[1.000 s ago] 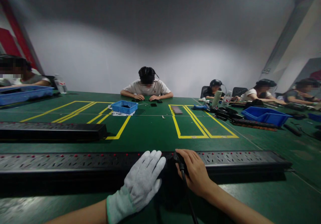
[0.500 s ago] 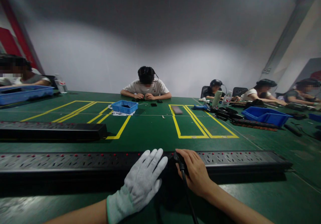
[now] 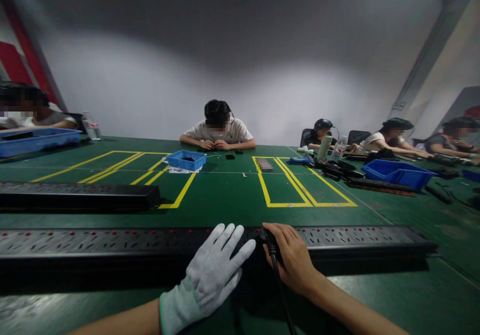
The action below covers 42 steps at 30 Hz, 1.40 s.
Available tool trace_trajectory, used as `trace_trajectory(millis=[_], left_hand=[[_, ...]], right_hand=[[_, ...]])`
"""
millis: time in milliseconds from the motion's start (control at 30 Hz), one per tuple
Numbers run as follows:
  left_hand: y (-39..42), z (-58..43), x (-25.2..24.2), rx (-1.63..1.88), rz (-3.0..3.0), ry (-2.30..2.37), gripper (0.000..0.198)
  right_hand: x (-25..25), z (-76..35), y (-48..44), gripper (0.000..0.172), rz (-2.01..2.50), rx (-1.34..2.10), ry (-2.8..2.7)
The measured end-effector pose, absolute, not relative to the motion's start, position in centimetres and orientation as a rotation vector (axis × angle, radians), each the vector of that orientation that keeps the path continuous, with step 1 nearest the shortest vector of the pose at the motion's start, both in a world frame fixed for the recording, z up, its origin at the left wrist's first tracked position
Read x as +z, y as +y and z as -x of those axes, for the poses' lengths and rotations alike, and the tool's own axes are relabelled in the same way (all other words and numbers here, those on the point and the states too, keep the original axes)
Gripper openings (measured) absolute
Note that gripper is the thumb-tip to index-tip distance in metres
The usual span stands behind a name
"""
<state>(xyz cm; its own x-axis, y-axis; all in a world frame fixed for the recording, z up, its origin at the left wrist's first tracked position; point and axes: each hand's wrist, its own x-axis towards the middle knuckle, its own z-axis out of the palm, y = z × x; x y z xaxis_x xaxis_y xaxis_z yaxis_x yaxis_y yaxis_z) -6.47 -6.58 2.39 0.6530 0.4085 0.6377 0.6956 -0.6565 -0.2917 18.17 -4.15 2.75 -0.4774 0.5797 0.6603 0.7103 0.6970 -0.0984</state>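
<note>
A long black power strip (image 3: pixel 123 242) with a row of red dots lies across the green table (image 3: pixel 210 200). My left hand (image 3: pixel 215 270), in a pale grey glove, rests on its middle with fingers stretched out and nothing held. Just to the right, my bare right hand (image 3: pixel 290 255) is closed around a black plug (image 3: pixel 269 240) at the strip's top face. The plug's cable (image 3: pixel 283 292) runs down toward the bottom edge. My fingers partly hide the plug, and its pins are out of sight.
A second black strip (image 3: pixel 78 196) lies behind on the left. Further back are a small blue bin (image 3: pixel 186 160), a larger blue tray (image 3: pixel 41 141), and a blue bin (image 3: pixel 397 173) beside black parts. A person (image 3: pixel 218 127) sits opposite; others sit at both sides.
The index finger of my left hand has spread slightly to the right, toward the plug. My right hand looks unmoved. The person opposite has shifted head and hands a little.
</note>
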Motion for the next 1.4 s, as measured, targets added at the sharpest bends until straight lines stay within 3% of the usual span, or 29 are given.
trace_trajectory(millis=[967, 1400], left_hand=[[-6.6, 6.3, 2.0, -0.834, 2.331, -0.876, 0.053], [-6.6, 5.7, 1.8, -0.837, 2.198, -0.856, 0.05]], right_hand=[[2.9, -18.2, -4.2, 0.051, 0.97, -0.238, -2.217], [3.0, -18.5, -4.0, 0.041, 0.925, -0.225, -2.18]])
